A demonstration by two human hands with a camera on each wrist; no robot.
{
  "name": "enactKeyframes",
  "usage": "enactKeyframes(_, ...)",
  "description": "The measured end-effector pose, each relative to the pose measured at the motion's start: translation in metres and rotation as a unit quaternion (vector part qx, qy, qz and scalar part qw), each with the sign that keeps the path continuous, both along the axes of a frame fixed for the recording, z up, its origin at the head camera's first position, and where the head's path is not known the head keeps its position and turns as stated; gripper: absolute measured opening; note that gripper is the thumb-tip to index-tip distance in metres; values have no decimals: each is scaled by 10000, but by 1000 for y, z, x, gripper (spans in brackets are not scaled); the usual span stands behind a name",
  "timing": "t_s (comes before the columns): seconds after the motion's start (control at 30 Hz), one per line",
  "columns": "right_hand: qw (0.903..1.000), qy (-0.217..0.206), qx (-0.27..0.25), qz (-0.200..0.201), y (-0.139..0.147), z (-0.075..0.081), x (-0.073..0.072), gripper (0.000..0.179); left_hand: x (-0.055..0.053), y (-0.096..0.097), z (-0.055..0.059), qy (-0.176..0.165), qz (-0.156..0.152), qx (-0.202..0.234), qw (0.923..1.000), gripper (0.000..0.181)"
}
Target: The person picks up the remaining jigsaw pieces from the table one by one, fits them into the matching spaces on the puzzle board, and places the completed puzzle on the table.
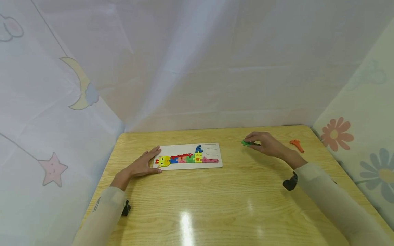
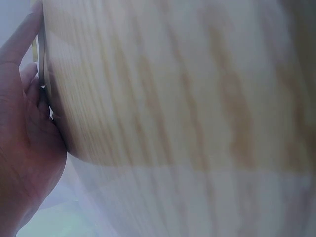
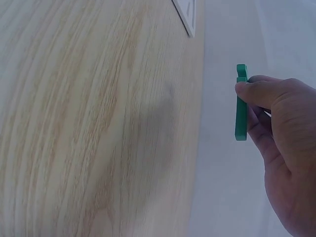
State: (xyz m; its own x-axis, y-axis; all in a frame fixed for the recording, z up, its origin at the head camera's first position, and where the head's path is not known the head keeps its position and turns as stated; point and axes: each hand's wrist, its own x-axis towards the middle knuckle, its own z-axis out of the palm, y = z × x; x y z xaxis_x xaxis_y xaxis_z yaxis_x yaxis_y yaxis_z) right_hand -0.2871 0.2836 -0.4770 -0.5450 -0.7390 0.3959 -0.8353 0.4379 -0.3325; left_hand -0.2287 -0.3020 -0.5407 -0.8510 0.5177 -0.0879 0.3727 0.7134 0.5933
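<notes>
1. The right-hand grip is pinching a green puzzle piece, and the thumb is touching near its bumpy end.
2. The green puzzle piece is hanging above the tabletop, to the right of the white board and well apart from it.
3. It is looking small, light and stiff, so I am guessing it is not squashing or bending.
4. Its smooth sides are maybe making it a bit slippery, and the bump is seeming easiest to chip.
5. Holding the plain middle is seeming best, because that is leaving the bump free.
6. The left-hand grip is lying spread around the board's left end.
7. An orange piece is lying on the tabletop farther right.
</notes>
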Motion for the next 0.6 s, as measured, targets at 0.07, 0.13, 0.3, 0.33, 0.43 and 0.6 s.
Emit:
enactKeyframes(0.07, 10000, -39, -9, 0, -3, -1, 1, 35, 0, 0, 0, 2, -5, 19, 10000, 104)
enactKeyframes(0.13, 10000, -85, 0, -4, -6, -2, 0, 35, 1, 1, 1, 7, -8, 46, 10000, 104)
enactKeyframes(0.3, 9999, -133, 57, 25, -15, -5, 0, 34, 2, 1, 3, -9, 2, 79, 10000, 104)
enactKeyframes(0.33, 9999, -135, 68, 31, -16, -5, 0, 34, 2, 1, 3, -9, 6, 73, 10000, 104)
enactKeyframes(0.43, 9998, -161, 43, 79, -21, -6, 0, 35, 3, 1, 3, -10, 7, 45, 10000, 104)
enactKeyframes(0.6, 9997, -242, 78, 56, -30, -7, -1, 34, 2, 1, 2, -2, 21, 10, 10000, 104)
